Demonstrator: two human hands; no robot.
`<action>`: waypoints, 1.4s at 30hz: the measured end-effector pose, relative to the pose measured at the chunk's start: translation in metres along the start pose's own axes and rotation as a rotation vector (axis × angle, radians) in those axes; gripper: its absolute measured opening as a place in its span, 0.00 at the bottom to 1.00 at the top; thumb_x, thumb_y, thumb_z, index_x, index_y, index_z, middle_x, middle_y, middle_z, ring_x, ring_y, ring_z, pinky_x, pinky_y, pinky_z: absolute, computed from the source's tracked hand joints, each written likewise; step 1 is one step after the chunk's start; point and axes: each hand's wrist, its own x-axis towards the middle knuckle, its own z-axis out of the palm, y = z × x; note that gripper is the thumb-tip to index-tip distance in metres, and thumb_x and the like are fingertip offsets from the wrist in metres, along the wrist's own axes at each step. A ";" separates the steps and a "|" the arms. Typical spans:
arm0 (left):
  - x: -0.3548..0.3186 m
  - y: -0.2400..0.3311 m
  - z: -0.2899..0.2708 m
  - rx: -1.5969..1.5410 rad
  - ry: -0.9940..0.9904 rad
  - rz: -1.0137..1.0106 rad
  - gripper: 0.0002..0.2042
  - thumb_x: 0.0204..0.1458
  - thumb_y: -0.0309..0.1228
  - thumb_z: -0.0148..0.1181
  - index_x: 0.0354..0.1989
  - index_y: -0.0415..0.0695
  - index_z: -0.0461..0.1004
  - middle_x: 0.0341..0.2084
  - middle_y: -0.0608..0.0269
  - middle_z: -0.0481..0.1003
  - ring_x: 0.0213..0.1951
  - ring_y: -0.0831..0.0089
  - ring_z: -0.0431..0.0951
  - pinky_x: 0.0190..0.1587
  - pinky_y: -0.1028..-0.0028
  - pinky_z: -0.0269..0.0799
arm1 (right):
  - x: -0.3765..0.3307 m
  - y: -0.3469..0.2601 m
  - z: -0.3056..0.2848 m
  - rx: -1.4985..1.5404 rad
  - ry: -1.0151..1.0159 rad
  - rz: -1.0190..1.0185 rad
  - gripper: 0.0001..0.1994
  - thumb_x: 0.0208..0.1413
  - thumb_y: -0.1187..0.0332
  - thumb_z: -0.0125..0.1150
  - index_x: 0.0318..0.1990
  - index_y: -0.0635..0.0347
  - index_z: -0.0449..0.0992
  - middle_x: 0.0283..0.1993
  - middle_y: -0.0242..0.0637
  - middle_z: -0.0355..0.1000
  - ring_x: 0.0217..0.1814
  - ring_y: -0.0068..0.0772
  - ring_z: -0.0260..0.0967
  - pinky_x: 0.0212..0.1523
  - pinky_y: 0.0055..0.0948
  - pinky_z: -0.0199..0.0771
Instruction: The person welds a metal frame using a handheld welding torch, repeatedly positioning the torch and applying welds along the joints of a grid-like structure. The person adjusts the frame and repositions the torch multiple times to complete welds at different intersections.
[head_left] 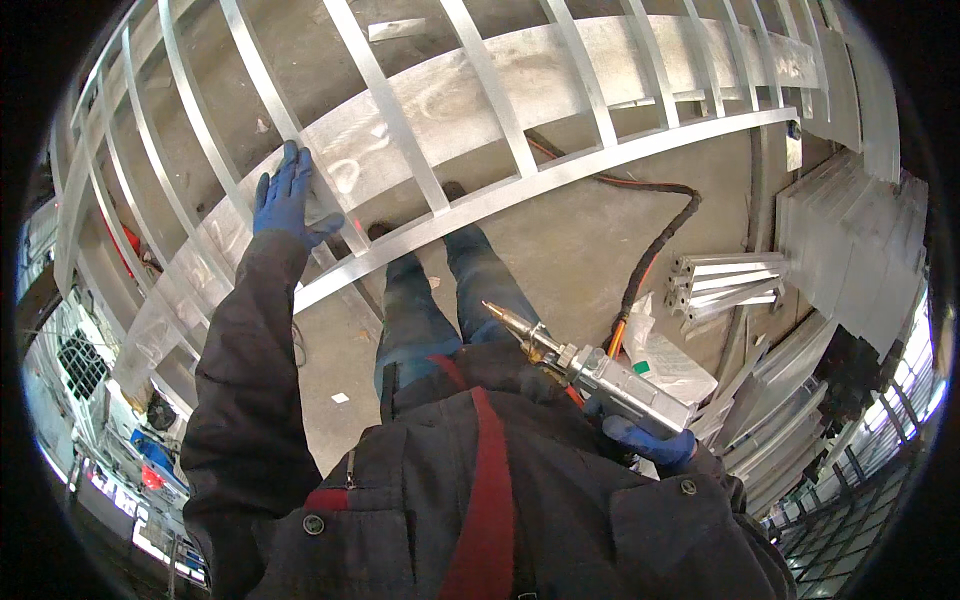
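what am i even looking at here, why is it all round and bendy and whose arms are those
There is no machine here: a camera worn on a person's head looks down through a fisheye lens, so straight edges bend. The arms in dark sleeves are the wearer's own, both in blue gloves. The left hand rests flat on a large aluminium frame of long rails and cross bars, set at about waist height. The right hand grips a handheld welding torch with a pointed brass nozzle, held close to the body, away from the frame. A black cable runs across the concrete floor. Cut aluminium profiles lie stacked on the right.
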 end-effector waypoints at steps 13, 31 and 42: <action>-0.003 -0.008 0.009 0.006 0.045 0.037 0.59 0.44 0.54 0.76 0.81 0.50 0.44 0.81 0.57 0.41 0.79 0.58 0.48 0.79 0.53 0.41 | -0.009 0.024 0.076 -0.044 0.059 0.021 0.26 0.64 0.65 0.68 0.68 0.59 0.70 0.58 0.37 0.76 0.62 0.33 0.72 0.63 0.33 0.71; -0.219 -0.185 -0.012 -1.097 -0.057 -0.462 0.15 0.63 0.38 0.65 0.51 0.39 0.82 0.35 0.56 0.83 0.44 0.71 0.82 0.50 0.71 0.76 | 0.095 0.065 0.279 -0.144 0.073 -0.243 0.35 0.56 0.50 0.77 0.64 0.63 0.73 0.50 0.32 0.78 0.48 0.24 0.75 0.45 0.28 0.77; -0.191 -0.127 0.012 -1.064 -0.074 -0.344 0.18 0.67 0.36 0.60 0.60 0.40 0.75 0.53 0.50 0.79 0.55 0.62 0.80 0.60 0.65 0.74 | 0.143 0.065 0.256 -0.095 0.154 -0.142 0.33 0.61 0.52 0.72 0.65 0.64 0.71 0.53 0.36 0.77 0.51 0.28 0.75 0.49 0.29 0.76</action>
